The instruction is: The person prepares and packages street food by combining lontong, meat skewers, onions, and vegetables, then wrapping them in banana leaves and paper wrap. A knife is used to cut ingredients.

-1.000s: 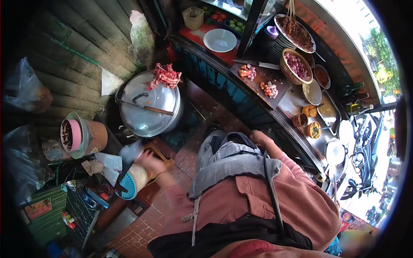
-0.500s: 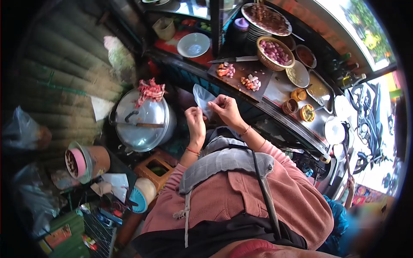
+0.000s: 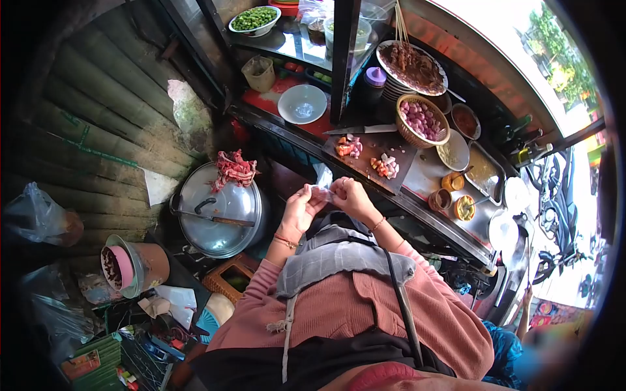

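In front of my apron, both hands work on a small clear plastic bag [image 3: 322, 174]. My left hand [image 3: 301, 208] grips its lower edge with the fingers curled. My right hand [image 3: 354, 198] pinches the bag's mouth from the other side. Whether anything lies inside the bag is hidden by the fingers. Just beyond the right hand is a dark cutting board [image 3: 405, 153] on the counter. Two small piles, cut shallots with orange-red pieces [image 3: 385, 166], rest on the board, and a knife [image 3: 362, 130] lies along its far edge.
A large lidded pot [image 3: 225, 240] with raw meaty bones [image 3: 235, 171] on top stands to the left. On the counter are a basket of shallots [image 3: 420, 120], a white bowl [image 3: 302, 104], a plate of sauced skewers [image 3: 417, 68] and spice jars [image 3: 465, 207]. A glass case post [image 3: 343, 62] rises ahead.
The bag was spread upright between my hands; now it is bunched and lower. My left hand has turned and come closer to the right. The view has tilted up slightly.
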Demonstrator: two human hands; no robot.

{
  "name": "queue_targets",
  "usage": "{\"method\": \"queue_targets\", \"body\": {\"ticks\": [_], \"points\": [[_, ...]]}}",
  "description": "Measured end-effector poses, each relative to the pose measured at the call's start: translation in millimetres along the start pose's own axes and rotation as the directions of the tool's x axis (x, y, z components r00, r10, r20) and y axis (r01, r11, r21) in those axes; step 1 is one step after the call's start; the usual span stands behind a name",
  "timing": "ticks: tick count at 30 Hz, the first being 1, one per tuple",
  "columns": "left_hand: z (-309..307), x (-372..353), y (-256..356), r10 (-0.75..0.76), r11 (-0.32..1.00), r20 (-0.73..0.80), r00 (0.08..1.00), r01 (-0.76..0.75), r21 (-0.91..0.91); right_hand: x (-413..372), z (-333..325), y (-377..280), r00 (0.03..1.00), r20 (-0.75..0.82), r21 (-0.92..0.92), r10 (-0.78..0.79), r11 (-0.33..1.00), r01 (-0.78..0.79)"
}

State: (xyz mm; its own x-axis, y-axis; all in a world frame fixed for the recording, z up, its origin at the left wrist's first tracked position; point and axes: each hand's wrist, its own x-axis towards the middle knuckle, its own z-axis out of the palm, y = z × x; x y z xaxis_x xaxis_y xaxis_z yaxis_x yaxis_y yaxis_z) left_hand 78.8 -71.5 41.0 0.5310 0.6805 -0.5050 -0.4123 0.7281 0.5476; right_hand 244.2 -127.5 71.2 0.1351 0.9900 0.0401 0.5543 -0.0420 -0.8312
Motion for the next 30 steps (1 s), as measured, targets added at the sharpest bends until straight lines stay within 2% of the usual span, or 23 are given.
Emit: {"method": "queue_targets", "body": {"ticks": [1,2,3,4,5,7,8,9,10,11,12,13,15,17,18,19,21,22,23,25,27,29,30], "points": [[-5.4,6.7,-2.0,-0.078,0.959,0.136,0.988,0.112,-0.261,-0.7,1.6,0.6,1.0,0.009,-0.003,-0.005,1.0,0.005],[-26.1,21.8,-12.6,-0.104,0.909,0.275,0.956,0.204,-0.364,0.1,1.0,1.4,0.977,0.106,0.368,0.187,0.905,-0.213],[12.6,-2.2,9.1,-0.172,0.972,0.011,0.985,0.171,-0.162,2.5,-1.5,3.0,0.909,0.266,0.649,0.32,0.638,-0.414],[2.1,8.4,5.4,-0.116,0.993,0.128,0.985,0.113,0.032,5.7,-7.1,4.9,0.828,0.408,0.8,0.384,0.288,-0.527],[-10.1,18.7,-0.3,-0.084,0.976,0.246,0.966,0.029,0.217,5.9,-9.2,4.8,0.816,0.439,0.842,0.376,0.144,-0.52],[7.1,15.8,5.0,-0.155,0.831,0.201,0.967,0.018,0.557,4.7,-16.3,8.1,0.789,0.502,0.78,0.353,0.207,-0.59],[7.5,16.7,6.4,-0.198,0.876,0.248,0.948,0.057,0.479,4.1,-17.0,18.3,0.783,0.512,0.773,0.353,0.209,-0.599],[7.2,18.5,8.2,-0.233,0.91,0.302,0.924,0.098,0.403,6.3,-16.9,27.8,0.767,0.514,0.682,0.384,0.359,-0.637],[6.7,21.6,8.5,-0.241,0.971,0.352,0.904,0.221,0.096,8.0,-15.5,35.6,0.754,0.508,0.569,0.416,0.495,-0.657],[4.2,25.9,7.4,-0.231,0.917,0.405,0.885,0.337,-0.213,8.0,-12.6,42.6,0.753,0.511,0.566,0.416,0.496,-0.658],[5.8,28.0,12.2,-0.179,0.811,0.64,0.747,0.48,-0.333,8.3,-12.1,41.5,0.765,0.534,0.626,0.36,0.439,-0.644],[8.5,26.1,12.8,-0.181,0.809,0.642,0.745,0.484,-0.333,8.2,-11.8,40.6,0.778,0.55,0.681,0.304,0.376,-0.628],[23.7,13.0,19.9,-0.202,0.94,0.288,0.936,0.268,-0.211,9.5,-17.7,20.5,0.742,0.529,0.771,0.411,0.133,-0.623],[6.7,22.3,10.7,-0.01,0.973,0.342,0.94,-0.069,0.219,10.7,-17.3,40.6,0.801,0.51,0.829,0.313,0.067,-0.555],[5.3,27.1,6.6,0.169,0.837,0.299,0.939,-0.297,0.46,11.8,-18.9,42.1,0.826,0.525,0.817,0.206,0.15,-0.557],[5.4,32.7,3.6,0.343,0.59,0.305,0.889,-0.456,0.666,11.7,-23.6,22.8,0.828,0.516,0.785,0.219,0.267,-0.559],[4.0,47.8,-5.0,0.578,0.517,0.108,0.809,-0.466,0.718,12.8,-25.7,0.7,0.816,0.547,0.509,0.189,0.699,-0.502],[12.8,42.5,2.9,0.614,0.416,0.145,0.776,-0.474,0.776,12.0,-17.8,-4.0,0.854,0.502,0.499,0.136,0.762,-0.414],[21.1,35.4,11.9,0.643,0.309,0.19,0.742,-0.479,0.822,10.9,-7.1,5.9,0.889,0.398,0.34,0.227,0.864,-0.372],[32.7,25.5,17.4,0.572,0.159,0.353,0.74,-0.522,0.838,11.4,3.9,9.4,0.937,0.016,0.365,0.349,0.871,-0.33],[35.2,18.0,11.5,0.478,0.027,0.471,0.741,-0.548,0.836,12.6,-1.2,16.4,0.946,-0.171,-0.123,0.274,0.947,-0.296],[38.4,15.8,8.6,0.463,0.037,0.466,0.754,-0.541,0.84,6.0,-3.9,19.7,0.95,-0.215,-0.266,0.228,0.922,-0.282],[33.9,21.9,7.2,0.518,0.012,0.487,0.703,-0.576,0.818,5.7,-8.5,22.9,0.947,-0.157,-0.158,0.28,0.94,-0.304]]}}
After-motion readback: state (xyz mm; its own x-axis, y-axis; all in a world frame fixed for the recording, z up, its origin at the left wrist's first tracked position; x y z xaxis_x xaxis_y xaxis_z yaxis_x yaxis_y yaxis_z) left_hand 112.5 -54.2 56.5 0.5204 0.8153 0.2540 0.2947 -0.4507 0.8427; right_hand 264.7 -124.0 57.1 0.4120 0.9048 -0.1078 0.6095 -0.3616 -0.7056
